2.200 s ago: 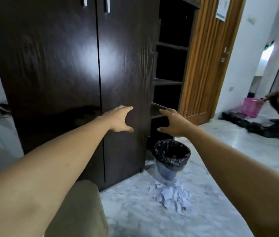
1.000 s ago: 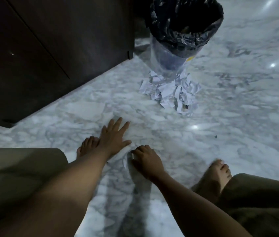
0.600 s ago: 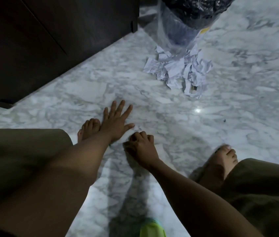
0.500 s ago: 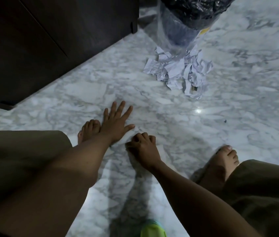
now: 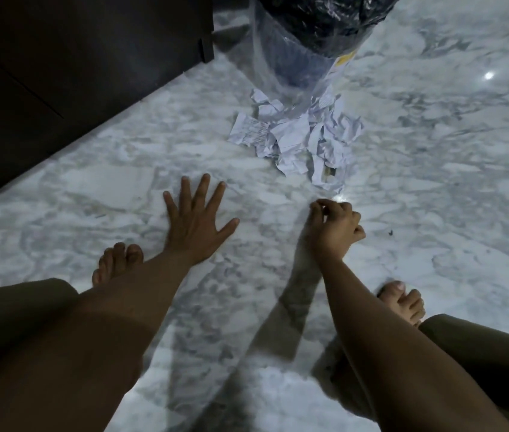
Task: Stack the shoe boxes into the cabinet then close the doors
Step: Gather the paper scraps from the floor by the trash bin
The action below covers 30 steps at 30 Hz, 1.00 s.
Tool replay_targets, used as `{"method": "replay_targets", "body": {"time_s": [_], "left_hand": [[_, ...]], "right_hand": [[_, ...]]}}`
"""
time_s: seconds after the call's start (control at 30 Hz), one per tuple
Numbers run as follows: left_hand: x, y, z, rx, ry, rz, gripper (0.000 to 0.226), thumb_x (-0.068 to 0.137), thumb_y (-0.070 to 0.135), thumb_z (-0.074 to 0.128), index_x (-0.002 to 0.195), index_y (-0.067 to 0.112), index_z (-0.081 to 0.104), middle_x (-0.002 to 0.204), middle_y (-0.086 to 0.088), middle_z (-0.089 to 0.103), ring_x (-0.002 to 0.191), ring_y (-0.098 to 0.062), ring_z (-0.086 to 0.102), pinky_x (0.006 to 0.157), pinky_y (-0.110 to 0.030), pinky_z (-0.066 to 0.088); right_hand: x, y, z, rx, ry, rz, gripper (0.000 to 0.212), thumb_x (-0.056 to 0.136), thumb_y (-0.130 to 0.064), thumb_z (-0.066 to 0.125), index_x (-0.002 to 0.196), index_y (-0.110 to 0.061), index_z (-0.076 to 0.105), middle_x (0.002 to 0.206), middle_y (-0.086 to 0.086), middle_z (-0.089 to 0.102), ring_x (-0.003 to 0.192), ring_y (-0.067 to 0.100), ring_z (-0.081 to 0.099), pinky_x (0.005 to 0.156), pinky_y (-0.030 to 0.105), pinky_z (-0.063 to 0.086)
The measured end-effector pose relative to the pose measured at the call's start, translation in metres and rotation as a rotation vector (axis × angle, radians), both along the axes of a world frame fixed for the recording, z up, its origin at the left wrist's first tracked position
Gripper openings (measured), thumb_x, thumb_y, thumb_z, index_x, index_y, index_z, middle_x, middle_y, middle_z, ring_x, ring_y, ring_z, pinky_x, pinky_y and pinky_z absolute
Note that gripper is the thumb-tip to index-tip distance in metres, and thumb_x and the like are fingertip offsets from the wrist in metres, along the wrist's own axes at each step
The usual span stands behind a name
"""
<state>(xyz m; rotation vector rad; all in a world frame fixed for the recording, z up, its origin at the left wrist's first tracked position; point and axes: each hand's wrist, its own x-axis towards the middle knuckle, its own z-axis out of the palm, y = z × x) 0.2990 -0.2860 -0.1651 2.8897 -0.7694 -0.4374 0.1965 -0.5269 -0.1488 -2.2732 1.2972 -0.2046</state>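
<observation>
The dark wooden cabinet (image 5: pixel 85 63) fills the upper left, its doors closed down to the floor. No shoe box is in view. My left hand (image 5: pixel 197 222) hangs over the marble floor with its fingers spread and nothing in it. My right hand (image 5: pixel 335 226) is to the right of it, fingers curled into a loose fist, and I see nothing held in it. Both arms reach down from the bottom of the frame.
A bin lined with a black bag (image 5: pixel 312 35) stands at the top centre, beside the cabinet's corner. Crumpled white papers (image 5: pixel 297 138) lie at its foot. My bare feet (image 5: pixel 116 260) (image 5: pixel 402 302) stand on the marble floor (image 5: pixel 434 182).
The view dropped from the cabinet doors to the floor. Since half a second ago my hands have moved apart, the right one going right with its fingers still curled.
</observation>
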Motion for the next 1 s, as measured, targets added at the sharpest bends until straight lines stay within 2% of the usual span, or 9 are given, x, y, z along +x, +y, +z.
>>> {"method": "replay_targets", "body": {"time_s": [0.1,0.23,0.4,0.5,0.57,0.63,0.77,0.9,1.0], "left_hand": [[0.014,-0.031,-0.002,0.005,0.012,0.058,0.088,0.087,0.081,0.022,0.157,0.033,0.000,0.166,0.003,-0.011,0.149,-0.037,-0.019,0.111,-0.072,-0.008],[0.028,-0.056,-0.003,-0.011,0.014,0.156,0.097,0.082,0.085,0.024,0.157,0.029,-0.002,0.166,0.004,-0.011,0.149,-0.034,-0.020,0.109,-0.073,-0.010],[0.039,-0.070,0.000,-0.126,0.007,0.223,0.108,0.076,0.086,0.036,0.157,0.027,-0.003,0.166,0.006,-0.008,0.152,-0.025,-0.015,0.111,-0.072,-0.009],[0.049,-0.080,0.005,-0.247,0.004,0.220,0.112,0.075,0.083,0.046,0.157,0.027,-0.006,0.166,0.005,-0.007,0.152,-0.020,-0.012,0.114,-0.068,-0.008],[0.057,-0.089,0.010,-0.325,0.000,0.191,0.115,0.073,0.081,0.053,0.156,0.026,-0.005,0.166,0.004,-0.004,0.153,-0.021,-0.008,0.116,-0.065,-0.004],[0.066,-0.100,0.013,-0.379,0.000,0.125,0.119,0.071,0.081,0.056,0.157,0.024,-0.003,0.166,0.003,-0.002,0.153,-0.022,-0.007,0.118,-0.063,-0.002],[0.091,-0.125,0.022,-0.376,-0.043,-0.080,0.124,0.063,0.087,0.056,0.158,0.023,0.009,0.166,-0.004,0.005,0.153,-0.030,-0.003,0.116,-0.067,0.005],[0.122,-0.141,0.033,-0.245,-0.125,-0.418,0.123,0.059,0.096,0.049,0.157,0.033,0.010,0.166,-0.005,0.005,0.152,-0.036,-0.006,0.115,-0.070,0.001],[0.133,-0.152,0.030,-0.189,-0.120,-0.532,0.123,0.058,0.095,0.051,0.157,0.036,0.007,0.166,-0.003,0.000,0.151,-0.037,-0.009,0.116,-0.067,-0.003]], "right_hand": [[0.013,-0.021,-0.003,0.010,-0.042,-0.069,0.024,0.093,-0.045,0.057,0.099,-0.029,0.073,0.101,-0.007,0.062,0.109,0.021,0.049,0.093,0.040,0.024],[0.028,-0.031,0.000,0.034,-0.231,-0.062,0.014,0.094,-0.036,0.059,0.096,-0.028,0.070,0.088,-0.016,0.054,0.104,0.016,0.052,0.092,0.032,0.022],[0.042,-0.027,0.002,-0.043,-0.308,0.173,0.016,0.091,-0.040,0.063,0.100,-0.027,0.066,0.098,-0.013,0.066,0.101,0.018,0.056,0.097,0.044,0.032],[0.038,-0.026,0.005,-0.128,-0.402,0.098,0.037,0.083,-0.047,0.071,0.103,-0.018,0.059,0.106,-0.005,0.059,0.104,0.022,0.055,0.094,0.044,0.033],[0.033,-0.031,0.008,-0.139,-0.407,0.014,0.060,0.076,-0.057,0.075,0.115,-0.016,0.054,0.118,0.001,0.053,0.115,0.023,0.050,0.098,0.045,0.033],[0.028,-0.044,0.005,-0.148,-0.398,0.022,0.083,0.068,-0.064,0.078,0.129,-0.013,0.050,0.131,0.004,0.049,0.126,0.023,0.046,0.104,0.048,0.033],[0.039,-0.081,0.004,-0.119,-0.357,0.237,0.115,0.065,-0.079,0.067,0.151,-0.012,0.032,0.153,0.012,0.034,0.145,0.026,0.029,0.114,0.054,0.026],[0.082,-0.108,0.012,-0.142,-0.152,0.631,0.127,0.059,-0.087,0.061,0.158,-0.020,0.017,0.165,0.010,0.012,0.153,0.032,0.008,0.114,0.069,0.009],[0.107,-0.128,0.016,-0.171,0.027,0.891,0.131,0.056,-0.091,0.058,0.158,-0.030,0.005,0.167,0.008,-0.005,0.152,0.037,-0.010,0.112,0.074,-0.002]]}}
